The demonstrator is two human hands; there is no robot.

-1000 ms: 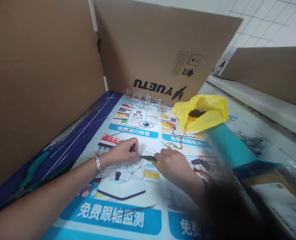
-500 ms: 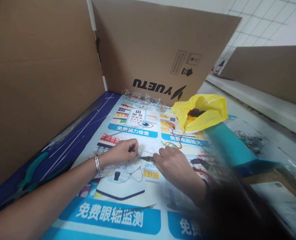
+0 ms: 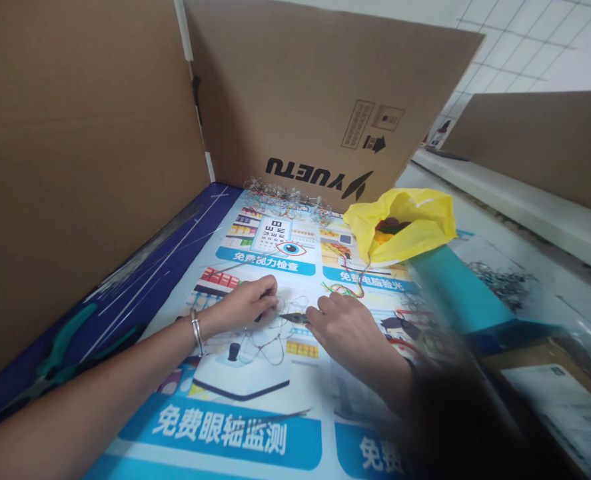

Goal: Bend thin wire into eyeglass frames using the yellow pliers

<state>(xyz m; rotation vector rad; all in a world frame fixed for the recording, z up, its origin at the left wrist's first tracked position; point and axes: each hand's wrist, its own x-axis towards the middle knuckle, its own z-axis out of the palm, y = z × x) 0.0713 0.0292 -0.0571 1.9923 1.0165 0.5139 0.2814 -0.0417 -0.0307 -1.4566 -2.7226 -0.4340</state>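
- Pinching wire piece (image 3: 268, 350) between thumb and index of left hand (image 3: 252, 303), other fingers curled in toward palm.
- Extending left forearm (image 3: 125, 373) diagonally up from lower left corner, wrist nearly in line with it, silver bracelet (image 3: 196, 332) worn just behind wrist.
- Gripping small pliers (image 3: 294, 318) in right hand (image 3: 342, 327), fingers wrapped round handles, back of hand facing up, knuckles toward far side.
- Angling right forearm up and left from lower right, mostly lost behind dark blur (image 3: 460, 413).
- Pointing plier nose left, tip just beside left fingertips. Can't tell if biting on wire: too fine at this resolution.
- Holding both hands close together, roughly level, over middle of printed sheet (image 3: 328, 427), small gap between, bridged by plier nose.
- Spreading in thin loops below left fingertips and plier nose: wire piece, as above. Can't tell if resting on sheet or hanging just over it.
- Lying left of left forearm, partly hidden by it: teal-handled tool (image 3: 68, 340), on dark blue strip (image 3: 218, 207) with loose straight wires (image 3: 140, 267).
- Lying nearer the camera, below hands: thin dark rods (image 3: 275, 419).
- Sitting beyond right hand: yellow bag (image 3: 405, 227), open, with coloured cords (image 3: 345, 291) trailing onto sheet.
- Heaped at far edge, against upright cardboard panel (image 3: 315, 87): wire tangle (image 3: 295, 200).
- Standing along left side: second cardboard panel (image 3: 85, 133).
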